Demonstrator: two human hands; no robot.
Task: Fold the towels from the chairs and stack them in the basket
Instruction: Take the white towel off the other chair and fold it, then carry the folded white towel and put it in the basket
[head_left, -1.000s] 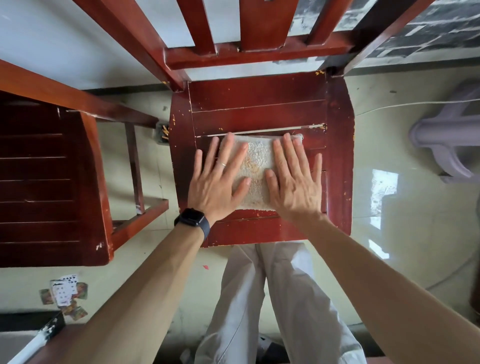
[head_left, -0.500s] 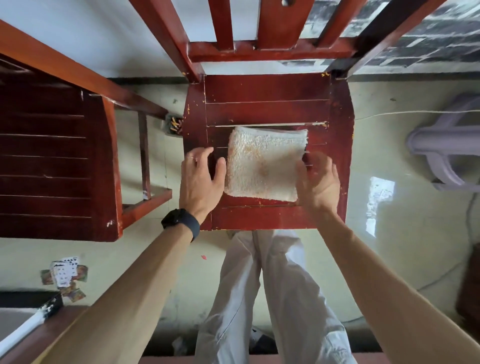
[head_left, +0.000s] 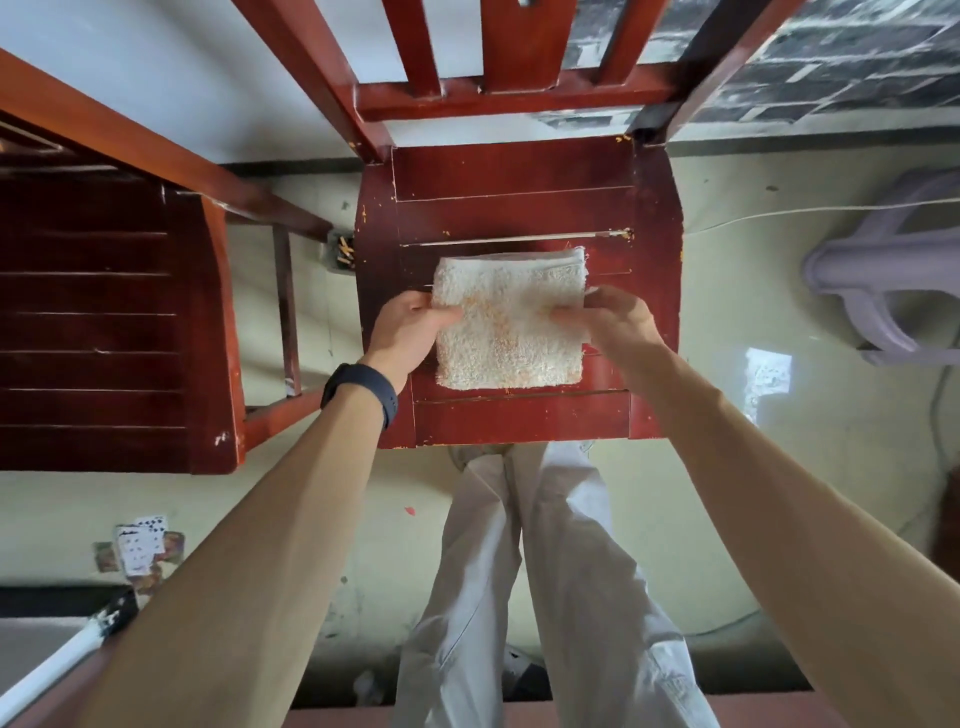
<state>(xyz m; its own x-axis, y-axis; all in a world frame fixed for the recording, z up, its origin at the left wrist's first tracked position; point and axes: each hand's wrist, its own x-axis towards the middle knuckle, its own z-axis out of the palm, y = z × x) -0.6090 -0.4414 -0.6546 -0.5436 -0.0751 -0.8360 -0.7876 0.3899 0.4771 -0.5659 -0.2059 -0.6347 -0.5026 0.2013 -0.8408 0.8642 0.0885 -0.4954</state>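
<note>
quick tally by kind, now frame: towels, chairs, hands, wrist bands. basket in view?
Folded towel: 1, pinched by both hands on the seat
Wooden chairs: 2, the middle chair and the left chair
Hands: 2, left hand and right hand
Black wrist band: 1
Basket: 0 in view
Total: 6

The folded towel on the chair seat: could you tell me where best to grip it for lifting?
Grip the towel at its left and right edges, mid-length, coming in from both sides, as the left hand and right hand do. It lies flat and square on the seat, so even side pinches should keep the folds together.
</note>
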